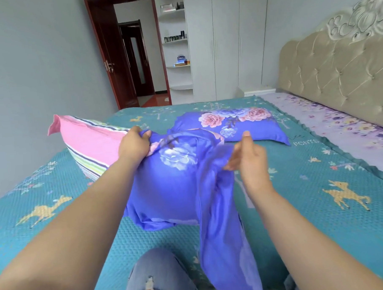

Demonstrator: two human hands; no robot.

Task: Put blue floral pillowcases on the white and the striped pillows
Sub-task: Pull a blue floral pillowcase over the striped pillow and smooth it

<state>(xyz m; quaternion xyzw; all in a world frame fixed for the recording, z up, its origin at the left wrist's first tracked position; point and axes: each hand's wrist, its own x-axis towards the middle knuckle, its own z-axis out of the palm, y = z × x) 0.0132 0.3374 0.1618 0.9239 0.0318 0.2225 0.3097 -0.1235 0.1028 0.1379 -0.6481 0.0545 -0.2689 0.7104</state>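
Between both hands, the blue floral pillowcase point(179, 178) is sliding over the striped pillow point(92, 147): left hand point(134, 145) gripping its mouth, right hand point(247, 157) released, best re-gripping opposite.

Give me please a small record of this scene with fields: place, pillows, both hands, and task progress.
place: bed with teal bedspread
finished pillow: already in a blue floral case, lying farther back on the bed
striped pillow: pink striped pillow, partly inside the blue floral pillowcase; its far end is not covered
left hand: left hand grips the pillowcase edge at the pillow
right hand: right hand, fingers straight, touching loose pillowcase fabric
progress: one pillow done, second not yet fully covered
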